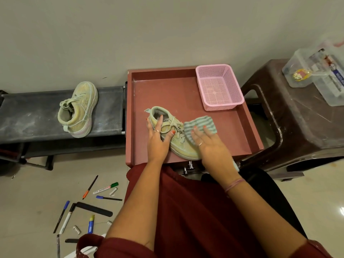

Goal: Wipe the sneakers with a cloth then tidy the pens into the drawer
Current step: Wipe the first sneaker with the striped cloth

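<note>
A pale yellow-green sneaker lies in the reddish tray-like drawer before me. My left hand grips its heel and collar, thumb on the laces. My right hand presses a green-and-white striped cloth flat against the sneaker's toe end. The second sneaker stands on a dark low bench at the left. Several pens and markers lie scattered on the floor at lower left.
A pink plastic basket sits in the drawer's far right corner. A brown plastic stool at the right carries clear plastic boxes. A black flat strip lies among the pens. The wall is right behind.
</note>
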